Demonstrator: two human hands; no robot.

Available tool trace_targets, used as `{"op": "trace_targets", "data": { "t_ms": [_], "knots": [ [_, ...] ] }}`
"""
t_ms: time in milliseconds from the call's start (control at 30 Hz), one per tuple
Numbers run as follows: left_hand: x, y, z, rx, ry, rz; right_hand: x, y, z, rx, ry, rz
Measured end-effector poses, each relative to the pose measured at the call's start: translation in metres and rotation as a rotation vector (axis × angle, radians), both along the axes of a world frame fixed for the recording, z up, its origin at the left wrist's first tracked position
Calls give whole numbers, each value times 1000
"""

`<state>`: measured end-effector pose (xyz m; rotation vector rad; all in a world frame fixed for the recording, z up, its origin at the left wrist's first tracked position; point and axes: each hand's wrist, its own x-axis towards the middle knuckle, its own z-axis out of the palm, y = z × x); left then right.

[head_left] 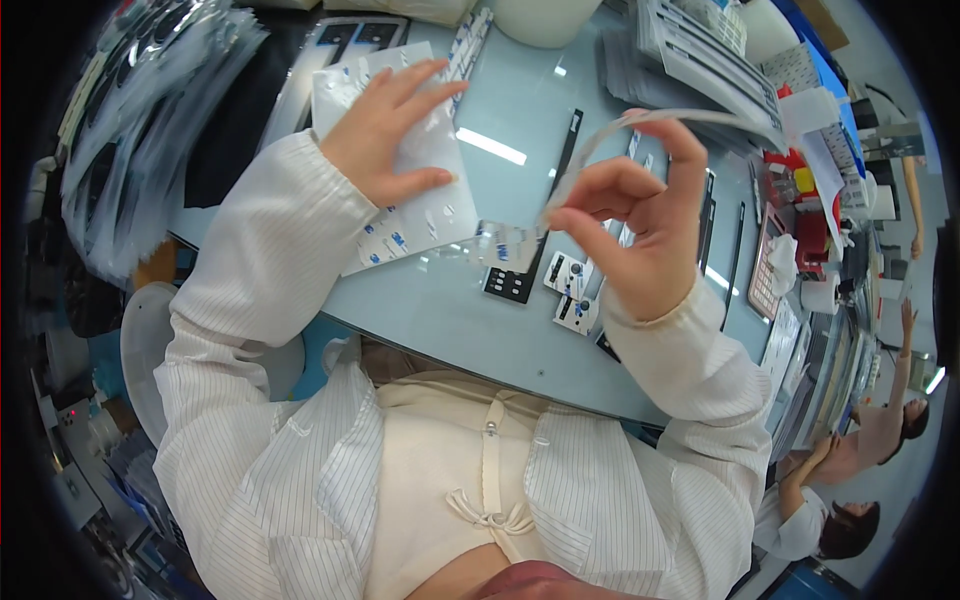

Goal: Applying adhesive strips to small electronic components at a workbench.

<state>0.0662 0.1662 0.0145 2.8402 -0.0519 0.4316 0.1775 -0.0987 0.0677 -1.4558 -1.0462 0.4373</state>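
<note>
Sticker sheet (405,200), white with small blue-marked pieces in rows, flat on the glass table (480,330), pinned under the left hand (385,125). Fingers (425,95) of that hand spread wide and pressed flat on the upper part of the sheet, thumb lying along its middle; nothing pinched. Several spots on the lower half of the sheet bare and pale, apparently already emptied; others toward its near-left edge with blue marks in place, so by that reading partly used up, more left to take.

Just right of the sheet, a clear film piece (500,245) lying on the table beside a small black part (510,283). Further right of the sheet, two small white-and-black parts (572,290) side by side near the table's front edge; whether stickers already sit on them, too small to tell.

Right of the sheet and raised above the table, right hand (640,215), thumb and forefinger pressed together, pinching one end of a thin pale strip (640,125) that arcs up over the hand toward the stacked trays (700,60). Strip held in the air, touching neither sheet nor parts; not yet laid down anywhere.

Far right of the sheet, long black bars (735,265) lined on the table, then red holders (795,190) and, beyond the table edge, other people (860,480) seated.
</note>
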Motion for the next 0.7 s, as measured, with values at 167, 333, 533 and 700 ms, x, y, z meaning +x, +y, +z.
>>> {"op": "trace_targets", "data": {
  "t_ms": [167, 333, 533, 700],
  "knots": [
    [-16, -4, 21, -101, -184, -142, 19, -25, -15, -132, 332, -129],
    [-48, -53, 35, -277, -16, -407, 11, -34, -30, -242, 451, -159],
    [-77, -85, 8, -294, 4, -447, 8, -21, -39, -284, 427, -90],
    [-78, -89, -5, -270, -69, -431, 7, -24, -52, -295, 445, -86]
  ]
}}
